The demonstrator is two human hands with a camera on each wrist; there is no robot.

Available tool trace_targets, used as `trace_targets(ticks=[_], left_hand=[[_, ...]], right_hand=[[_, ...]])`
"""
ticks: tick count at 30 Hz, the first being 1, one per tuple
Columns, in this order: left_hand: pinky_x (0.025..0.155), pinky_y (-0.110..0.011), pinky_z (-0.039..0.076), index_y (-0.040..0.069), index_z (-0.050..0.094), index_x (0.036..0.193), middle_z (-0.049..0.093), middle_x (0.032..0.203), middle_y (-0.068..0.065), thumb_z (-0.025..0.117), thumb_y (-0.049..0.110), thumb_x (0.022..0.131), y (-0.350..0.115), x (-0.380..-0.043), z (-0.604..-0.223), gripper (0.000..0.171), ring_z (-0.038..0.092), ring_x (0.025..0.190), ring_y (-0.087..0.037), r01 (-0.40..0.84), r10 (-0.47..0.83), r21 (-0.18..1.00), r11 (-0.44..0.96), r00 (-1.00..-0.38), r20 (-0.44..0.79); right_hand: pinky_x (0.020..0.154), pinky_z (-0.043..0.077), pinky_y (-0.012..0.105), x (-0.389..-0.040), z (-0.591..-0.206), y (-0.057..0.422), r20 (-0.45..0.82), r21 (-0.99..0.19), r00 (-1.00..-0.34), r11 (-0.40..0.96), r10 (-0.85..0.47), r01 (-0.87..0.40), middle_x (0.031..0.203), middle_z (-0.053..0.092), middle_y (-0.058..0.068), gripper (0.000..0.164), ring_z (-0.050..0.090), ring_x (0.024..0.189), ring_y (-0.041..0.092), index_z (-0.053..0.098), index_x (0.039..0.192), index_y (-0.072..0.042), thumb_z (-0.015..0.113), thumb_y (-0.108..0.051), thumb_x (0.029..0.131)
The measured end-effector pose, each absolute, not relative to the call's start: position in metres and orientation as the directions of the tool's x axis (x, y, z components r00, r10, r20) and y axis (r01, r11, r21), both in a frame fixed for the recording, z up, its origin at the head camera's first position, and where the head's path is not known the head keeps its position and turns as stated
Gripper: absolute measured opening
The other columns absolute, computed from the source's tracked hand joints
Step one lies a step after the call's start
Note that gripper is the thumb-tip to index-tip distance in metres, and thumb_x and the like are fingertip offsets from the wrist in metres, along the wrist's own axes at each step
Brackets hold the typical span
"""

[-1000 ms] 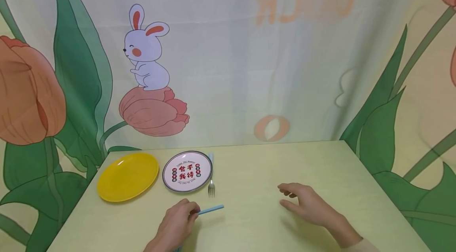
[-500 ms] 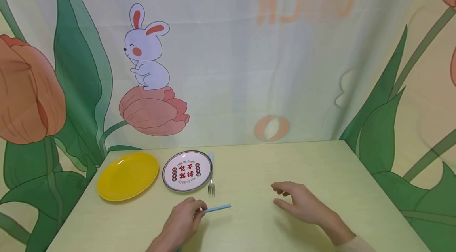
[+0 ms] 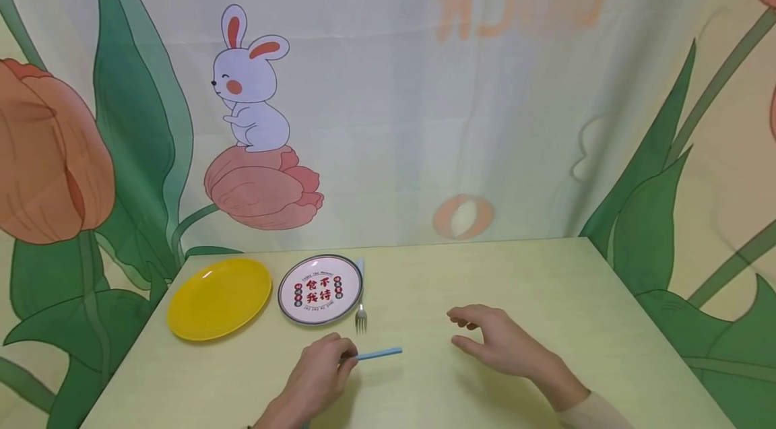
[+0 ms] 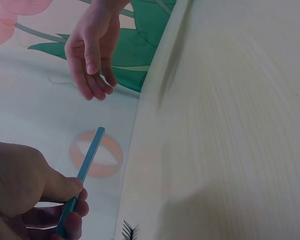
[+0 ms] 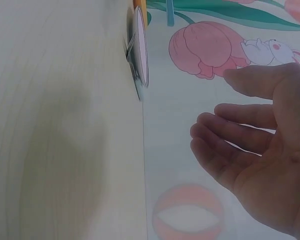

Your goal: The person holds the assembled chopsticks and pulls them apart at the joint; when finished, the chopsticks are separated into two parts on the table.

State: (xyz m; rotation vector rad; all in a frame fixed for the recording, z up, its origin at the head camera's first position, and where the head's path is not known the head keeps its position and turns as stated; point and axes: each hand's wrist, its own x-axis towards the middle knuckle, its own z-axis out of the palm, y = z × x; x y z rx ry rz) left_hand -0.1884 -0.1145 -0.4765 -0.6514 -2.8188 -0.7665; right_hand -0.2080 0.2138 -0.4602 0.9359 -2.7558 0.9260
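My left hand (image 3: 321, 370) pinches a slim light-blue handle (image 3: 380, 353) between thumb and fingers, over the table in front of the fork. The handle's free end points right; its other end is hidden in the hand, and I cannot tell what kind of utensil it belongs to. In the left wrist view the same blue handle (image 4: 92, 152) sticks out past the thumb. To the right, my right hand (image 3: 500, 341) hovers over the table, fingers loosely bent and thumb apart, holding nothing. The right wrist view shows that hand (image 5: 260, 135) with its palm turned inward.
A yellow plate (image 3: 219, 300) lies at the table's back left. Beside it is a white plate (image 3: 320, 311) with a dark rim and red characters. A fork (image 3: 361, 318) with a pale-blue handle lies along that plate's right edge. A printed curtain (image 3: 388, 112) hangs behind the table (image 3: 545, 281).
My left hand has moved a little to the right with the blue handle. My right hand has drifted left, so the two hands are closer together. The plates and fork stay put.
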Motion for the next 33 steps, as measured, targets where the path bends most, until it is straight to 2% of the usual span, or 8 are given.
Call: trace_targets(ticks=[10, 15, 19, 25, 33], left_hand=[[0.061, -0.020, 0.042, 0.012, 0.071, 0.082, 0.056, 0.075, 0.009, 0.073, 0.011, 0.084, -0.107, -0.190, -0.472, 0.004, 0.047, 0.066, -0.002, 0.430, 0.380, 0.483, 0.762, -0.902, 0.203], [0.061, -0.020, 0.042, 0.008, 0.071, 0.085, 0.055, 0.075, 0.009, 0.072, 0.011, 0.085, -0.104, -0.189, -0.469, 0.004, 0.046, 0.067, -0.003, 0.430, 0.391, 0.499, 0.752, -0.901, 0.188], [0.061, -0.020, 0.044, 0.005, 0.072, 0.087, 0.056, 0.076, 0.008, 0.072, 0.008, 0.085, -0.102, -0.190, -0.469, 0.003, 0.047, 0.067, -0.003, 0.454, 0.408, 0.497, 0.739, -0.890, 0.206], [0.061, -0.020, 0.044, 0.006, 0.072, 0.086, 0.057, 0.075, 0.006, 0.069, 0.000, 0.082, -0.099, -0.189, -0.470, 0.008, 0.048, 0.067, -0.003, 0.491, 0.424, 0.483, 0.726, -0.871, 0.248], [0.063, -0.023, 0.045, 0.008, 0.072, 0.085, 0.058, 0.076, 0.006, 0.072, 0.001, 0.082, -0.097, -0.188, -0.470, 0.007, 0.053, 0.070, -0.006, 0.525, 0.448, 0.448, 0.724, -0.851, 0.274]], right_hand=[[0.085, 0.054, 0.035, -0.211, -0.461, 0.200, 0.295, -0.498, -0.782, 0.610, -0.549, -0.616, 0.112, 0.068, 0.002, 0.033, 0.064, 0.096, 0.015, 0.063, 0.122, -0.006, 0.067, -0.019, 0.092], [0.085, 0.054, 0.035, -0.212, -0.459, 0.193, 0.311, -0.485, -0.764, 0.597, -0.566, -0.639, 0.111, 0.068, 0.002, 0.033, 0.064, 0.096, 0.014, 0.063, 0.121, -0.006, 0.067, -0.018, 0.091], [0.085, 0.054, 0.034, -0.212, -0.459, 0.188, 0.313, -0.481, -0.756, 0.590, -0.575, -0.648, 0.110, 0.068, 0.001, 0.033, 0.063, 0.095, 0.014, 0.063, 0.121, -0.007, 0.068, -0.017, 0.090], [0.084, 0.053, 0.033, -0.211, -0.459, 0.181, 0.301, -0.475, -0.751, 0.590, -0.588, -0.653, 0.110, 0.067, -0.001, 0.033, 0.062, 0.095, 0.012, 0.063, 0.121, -0.008, 0.068, -0.019, 0.091], [0.083, 0.052, 0.031, -0.210, -0.458, 0.174, 0.306, -0.471, -0.732, 0.572, -0.609, -0.672, 0.110, 0.066, -0.002, 0.032, 0.060, 0.095, 0.011, 0.064, 0.120, -0.010, 0.068, -0.020, 0.091]])
